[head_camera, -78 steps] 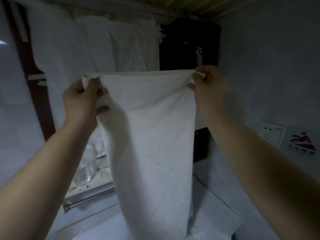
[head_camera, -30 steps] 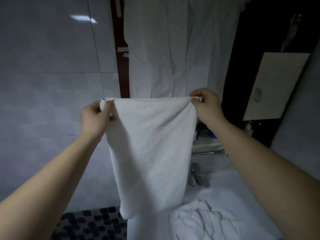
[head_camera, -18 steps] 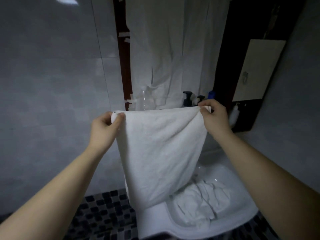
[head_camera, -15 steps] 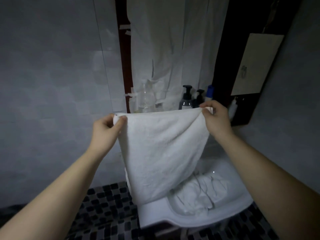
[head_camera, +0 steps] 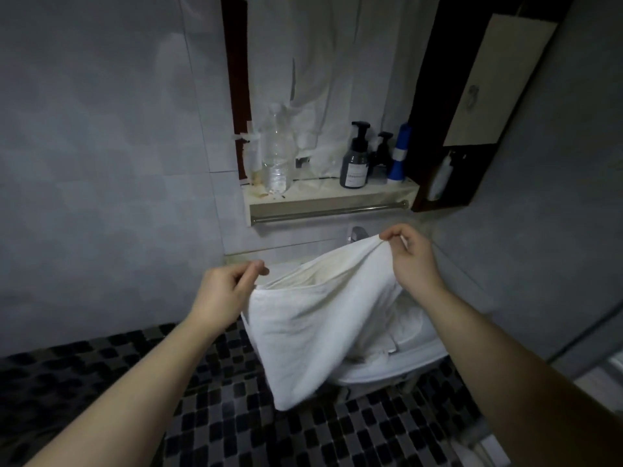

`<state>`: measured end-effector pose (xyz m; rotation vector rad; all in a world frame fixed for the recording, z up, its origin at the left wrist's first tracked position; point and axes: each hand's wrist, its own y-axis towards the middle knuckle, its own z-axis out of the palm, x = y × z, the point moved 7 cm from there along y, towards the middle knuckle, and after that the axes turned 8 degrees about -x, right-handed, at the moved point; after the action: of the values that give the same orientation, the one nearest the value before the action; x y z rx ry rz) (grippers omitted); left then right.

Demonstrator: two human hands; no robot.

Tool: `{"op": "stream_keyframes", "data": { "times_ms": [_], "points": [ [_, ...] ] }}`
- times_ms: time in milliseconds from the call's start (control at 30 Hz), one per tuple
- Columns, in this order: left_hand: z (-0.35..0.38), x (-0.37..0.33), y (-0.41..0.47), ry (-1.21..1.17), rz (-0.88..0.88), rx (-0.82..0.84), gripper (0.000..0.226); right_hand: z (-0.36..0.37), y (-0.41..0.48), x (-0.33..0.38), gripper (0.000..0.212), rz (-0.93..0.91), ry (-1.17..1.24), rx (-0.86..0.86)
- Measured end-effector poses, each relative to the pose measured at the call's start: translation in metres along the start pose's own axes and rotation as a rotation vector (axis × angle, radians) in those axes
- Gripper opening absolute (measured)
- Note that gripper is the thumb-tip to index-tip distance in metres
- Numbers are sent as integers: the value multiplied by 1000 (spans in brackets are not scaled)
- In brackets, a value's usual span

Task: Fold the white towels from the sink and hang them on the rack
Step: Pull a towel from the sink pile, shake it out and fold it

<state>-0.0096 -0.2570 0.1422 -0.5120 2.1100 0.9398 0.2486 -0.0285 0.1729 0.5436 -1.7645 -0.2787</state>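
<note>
- Pinching the towel (head_camera: 313,325) by its top corners, the left hand (head_camera: 224,291) and right hand (head_camera: 409,257) hold it over the sink (head_camera: 387,375).
- More towels (head_camera: 409,326) lie in the sink.
- The rack (head_camera: 330,210) is just above.

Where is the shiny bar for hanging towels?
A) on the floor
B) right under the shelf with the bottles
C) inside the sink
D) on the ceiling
B: the bar runs along just under the shelf where the pump bottle stands, above the white towel.
</note>
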Motion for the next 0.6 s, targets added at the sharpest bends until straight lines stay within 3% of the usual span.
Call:
{"op": "stream_keyframes", "data": {
  "times_ms": [100, 267, 433, 600],
  "points": [
    [6, 35, 0, 218, -77, 83, 60, 10, -1, -21, 38, 55, -26, 39],
    [16, 85, 7, 290, -193, 53, 74, 46, 8, -59, 35, 106, -79, 142],
    [29, 127, 34, 283, -343, 11, 73, 91, 38, -96, 40, 160, -91, 205],
    [35, 162, 103, 337, -497, -140, 66, 152, 99, -124, 43, 154, -93, 258]
  ]
}}
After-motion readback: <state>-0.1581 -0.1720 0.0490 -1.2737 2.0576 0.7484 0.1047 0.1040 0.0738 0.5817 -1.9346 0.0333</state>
